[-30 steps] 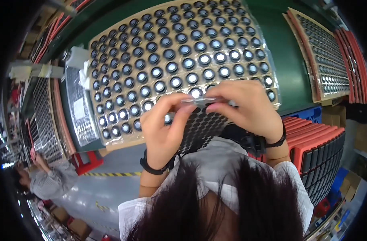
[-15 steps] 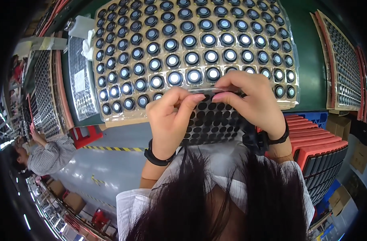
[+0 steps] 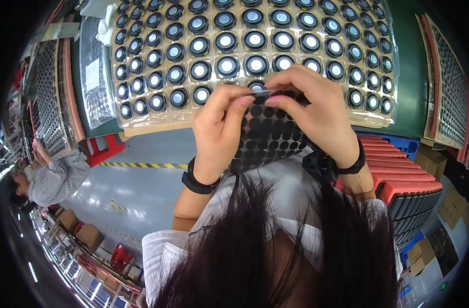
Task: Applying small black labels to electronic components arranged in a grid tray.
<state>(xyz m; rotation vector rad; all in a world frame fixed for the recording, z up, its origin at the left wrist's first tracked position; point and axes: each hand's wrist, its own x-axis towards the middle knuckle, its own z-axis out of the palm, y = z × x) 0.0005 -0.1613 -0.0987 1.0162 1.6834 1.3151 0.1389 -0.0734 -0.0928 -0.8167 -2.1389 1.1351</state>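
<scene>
Both hands hold a sheet of round black stickers (image 3: pixel 268 131), dark dots in rows on a clear backing, in front of my chest. My left hand (image 3: pixel 216 128) pinches its upper edge between thumb and forefinger. Close beside it, my right hand (image 3: pixel 319 110) pinches the same edge, its thumb and fingertips almost meeting those of the left. A narrow clear strip shows between the fingertips. Just beyond lies a clear plastic tray (image 3: pixel 157 123) holding rows of round black parts (image 3: pixel 227 66) with pale shiny centres. My hands cover part of its near rows.
The tray lies on a green tabletop (image 3: pixel 411 66). More filled trays (image 3: pixel 452 95) are stacked at right. Below them stand red foam-edged stacks (image 3: pixel 406 179). A bubble-wrap packet (image 3: pixel 94 82) lies at left. Near a red stool (image 3: pixel 103 149), a person in a striped top (image 3: pixel 60 177) works.
The tray and table have shifted upward in the picture. My hands have risen slightly, and more of the sticker sheet shows, now tilted. Both hands keep their pinch on its edge.
</scene>
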